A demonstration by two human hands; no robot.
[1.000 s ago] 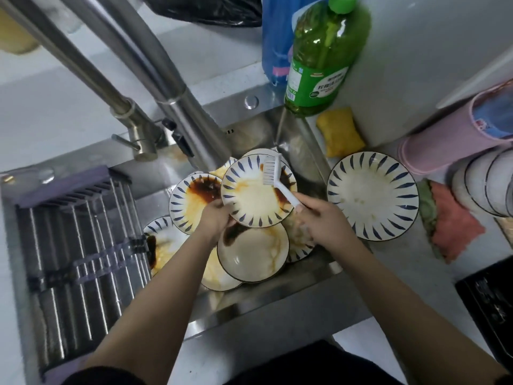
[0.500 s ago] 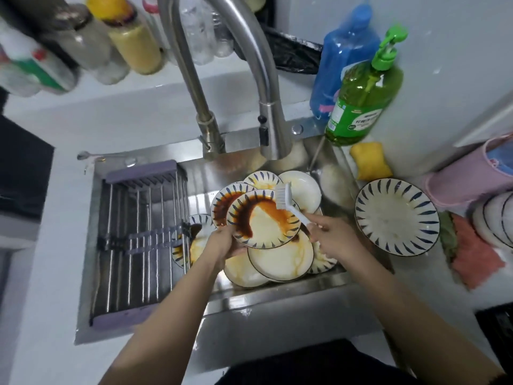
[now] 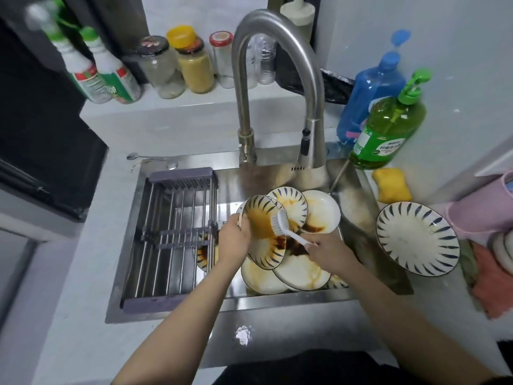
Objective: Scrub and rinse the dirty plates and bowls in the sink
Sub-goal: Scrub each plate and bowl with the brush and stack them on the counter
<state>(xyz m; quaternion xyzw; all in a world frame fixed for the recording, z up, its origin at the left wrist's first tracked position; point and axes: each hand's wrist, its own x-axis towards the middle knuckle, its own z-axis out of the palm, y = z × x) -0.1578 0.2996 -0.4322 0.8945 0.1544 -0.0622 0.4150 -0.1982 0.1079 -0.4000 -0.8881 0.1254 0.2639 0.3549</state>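
Evidently, a stained blue-striped plate [image 3: 263, 234] was held tilted above the sink [image 3: 277, 302] by the left hand [image 3: 232, 240], fingers curled round its left rim, so the soiled face was presented to the dish brush [image 3: 286, 227]. The brush handle was gripped in the curled fingers of the right hand [image 3: 330, 252], bristles touching the plate. Other dirty plates [image 3: 299, 273] lay stacked beneath; 1 cleaner-looking plate [image 3: 417, 238] was set apart on the counter.

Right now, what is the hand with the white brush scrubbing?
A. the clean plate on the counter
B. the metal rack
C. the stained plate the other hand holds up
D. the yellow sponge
C: the right hand grips the brush, whose bristles press on the brown-stained plate that the left hand holds tilted over the sink.
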